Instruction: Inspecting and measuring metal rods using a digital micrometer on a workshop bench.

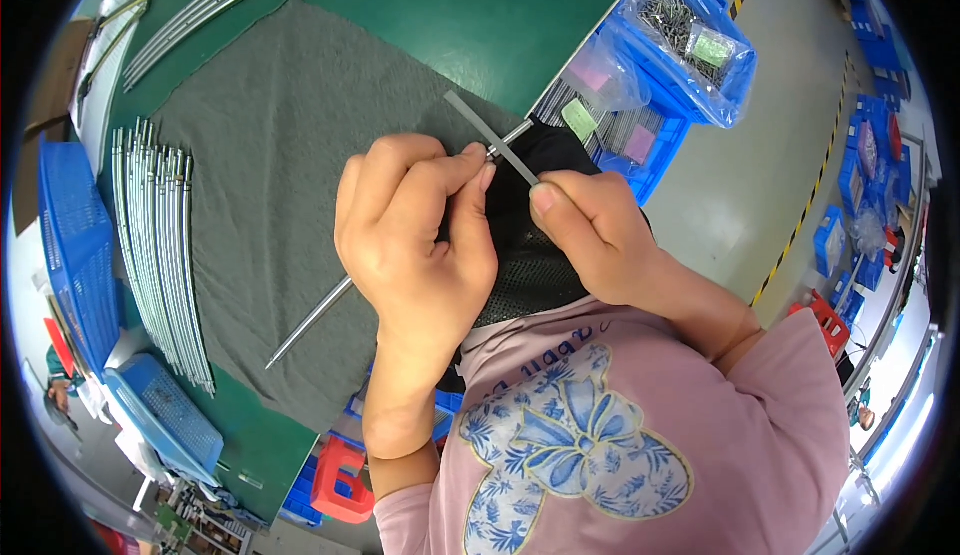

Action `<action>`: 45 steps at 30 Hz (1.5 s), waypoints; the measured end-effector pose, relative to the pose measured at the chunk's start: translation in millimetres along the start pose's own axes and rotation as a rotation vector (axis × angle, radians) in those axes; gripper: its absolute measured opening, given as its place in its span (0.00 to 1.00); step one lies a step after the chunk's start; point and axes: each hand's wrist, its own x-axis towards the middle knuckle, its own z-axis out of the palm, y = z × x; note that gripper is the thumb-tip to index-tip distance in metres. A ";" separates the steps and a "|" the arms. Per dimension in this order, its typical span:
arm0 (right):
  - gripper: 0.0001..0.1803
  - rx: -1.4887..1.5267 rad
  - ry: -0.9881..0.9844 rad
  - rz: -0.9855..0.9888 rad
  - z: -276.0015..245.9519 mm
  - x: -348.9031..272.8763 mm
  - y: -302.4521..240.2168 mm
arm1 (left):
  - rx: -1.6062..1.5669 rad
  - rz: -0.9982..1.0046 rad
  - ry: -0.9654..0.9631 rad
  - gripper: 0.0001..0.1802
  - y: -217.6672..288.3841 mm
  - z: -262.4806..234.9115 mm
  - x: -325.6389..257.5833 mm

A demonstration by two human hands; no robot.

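A slim metal rod (312,321) runs slantwise under my left hand (415,220), whose thumb and fingers pinch it near its upper right end. My right hand (600,230) grips one end of a flat grey strip (468,117) between thumb and fingers. The strip crosses the rod just beyond my left fingertips and looks to be against it; whether they touch is hard to tell. Beneath the rod, a dark grey cloth (270,155) covers part of the green table (440,15). My left palm hides the rod's middle stretch.
Several metal rods (155,245) lie at the cloth's left edge, more rods (215,5) at the far left. Blue baskets (75,225) stand left. At the right, a blue bin (735,105) holds small metal parts beside a rod-filled blue crate (668,160). A red container (342,480) sits below.
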 end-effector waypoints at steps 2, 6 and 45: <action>0.13 0.098 -0.018 -0.028 -0.1 7.5 -4.3 | 0.008 0.005 0.005 0.07 0.4 0.2 -1.7; 0.14 0.053 -0.010 0.046 2.9 -0.5 -2.9 | -0.014 0.012 0.026 0.07 -1.3 1.0 -0.8; 0.12 0.106 -0.018 0.040 7.2 -9.0 5.0 | -0.007 0.011 0.033 0.07 -1.4 2.2 -1.6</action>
